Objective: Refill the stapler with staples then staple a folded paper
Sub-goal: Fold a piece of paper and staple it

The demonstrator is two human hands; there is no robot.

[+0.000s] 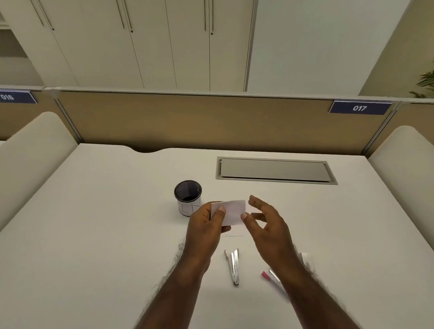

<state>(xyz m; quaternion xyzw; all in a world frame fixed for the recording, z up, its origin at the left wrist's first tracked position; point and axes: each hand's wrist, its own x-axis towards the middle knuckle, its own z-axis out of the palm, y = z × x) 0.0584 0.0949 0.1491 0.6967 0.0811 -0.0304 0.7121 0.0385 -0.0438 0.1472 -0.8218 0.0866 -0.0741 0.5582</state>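
Stapler (233,266) lies open on the white desk (102,230), silver arms splayed in a narrow V, just below your hands & untouched. You hold the folded paper (231,212) above the desk: your left hand (205,228) pinches its left edge, thumb on top, fingers curled behind. Your right hand (267,226) sits at the paper's right edge w/ fingers spread & relaxed, thumb tip touching the corner. Near your right forearm lies a pink-tipped item (271,278), partly hidden; can't tell what it is. Black mesh pen cup (188,197) w/ a white label stands just left of the paper. Grey cable hatch (275,171) sits closed farther back, right of centre.
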